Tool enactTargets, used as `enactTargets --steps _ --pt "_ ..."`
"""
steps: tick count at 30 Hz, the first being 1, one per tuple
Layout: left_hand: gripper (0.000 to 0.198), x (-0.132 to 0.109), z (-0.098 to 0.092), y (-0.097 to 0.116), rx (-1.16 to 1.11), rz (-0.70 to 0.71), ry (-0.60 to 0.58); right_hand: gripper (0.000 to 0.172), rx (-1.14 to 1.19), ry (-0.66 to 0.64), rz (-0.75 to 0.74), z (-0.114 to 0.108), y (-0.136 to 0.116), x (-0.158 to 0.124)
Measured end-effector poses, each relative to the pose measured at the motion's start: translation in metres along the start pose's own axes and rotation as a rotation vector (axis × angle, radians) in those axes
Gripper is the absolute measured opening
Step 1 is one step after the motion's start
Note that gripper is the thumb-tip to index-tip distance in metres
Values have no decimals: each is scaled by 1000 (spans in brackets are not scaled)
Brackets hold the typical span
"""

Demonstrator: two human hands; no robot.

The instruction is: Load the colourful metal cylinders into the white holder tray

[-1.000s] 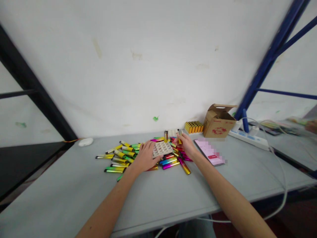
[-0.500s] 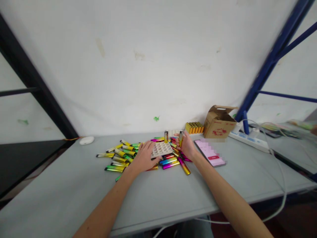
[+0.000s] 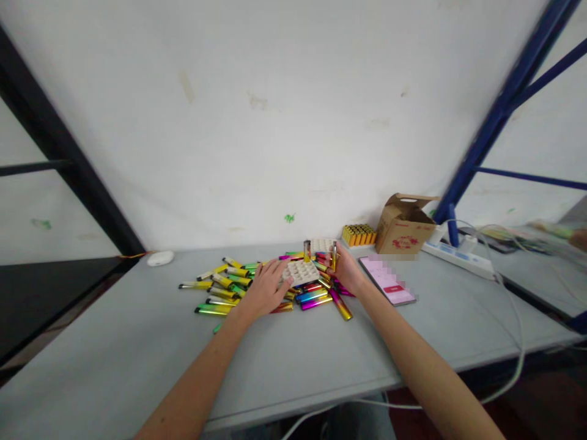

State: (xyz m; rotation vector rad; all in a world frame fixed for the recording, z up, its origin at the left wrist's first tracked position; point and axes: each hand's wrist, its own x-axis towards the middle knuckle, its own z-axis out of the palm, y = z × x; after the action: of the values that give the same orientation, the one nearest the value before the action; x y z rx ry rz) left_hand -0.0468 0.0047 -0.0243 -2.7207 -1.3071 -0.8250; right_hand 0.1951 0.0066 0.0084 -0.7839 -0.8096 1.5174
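My left hand [image 3: 266,286] grips the left edge of a pale tray [image 3: 301,274] with rows of holes, its thumb along the near side. One yellow lighter [image 3: 307,252] stands upright at the tray's far corner. Just right of the tray, my right hand [image 3: 345,269] pinches another yellow lighter [image 3: 334,256], held upright. Under and around the tray lie loose lighters: yellow and green ones [image 3: 222,293] to the left, blue, purple and red ones [image 3: 316,298] to the right.
Against the wall are a second pale tray [image 3: 321,244], a tray packed with yellow lighters [image 3: 359,234] and an open cardboard box [image 3: 403,229]. A phone [image 3: 387,281] lies right of my right hand, near a power strip [image 3: 458,259] with cables. A white case [image 3: 160,259] is far left.
The lighter in my right hand has shifted slightly to the left, nearer the tray. My left thumb has moved up closer to the tray's edge.
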Motion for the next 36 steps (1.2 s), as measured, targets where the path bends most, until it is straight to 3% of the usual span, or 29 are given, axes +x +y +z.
enactTargets --steps 4,8,17,23,31,36 --pt "50 0 1 -1 -4 7 8 27 12 78 -91 -3 -1 0" --pt "48 1 1 -2 15 4 2 25 -18 87 -69 -1 -1 -2" --pt "44 -2 2 -2 14 0 28 34 -34 -57 -152 7 2 -7" --pt "43 -3 5 0 13 -43 68 45 26 -107 -25 10 -3 -6" --pt "40 -2 2 3 -7 -30 80 48 64 -153 138 15 -3 -8" --pt "39 -1 1 4 3 -30 73 43 4 -135 104 15 -3 -9"
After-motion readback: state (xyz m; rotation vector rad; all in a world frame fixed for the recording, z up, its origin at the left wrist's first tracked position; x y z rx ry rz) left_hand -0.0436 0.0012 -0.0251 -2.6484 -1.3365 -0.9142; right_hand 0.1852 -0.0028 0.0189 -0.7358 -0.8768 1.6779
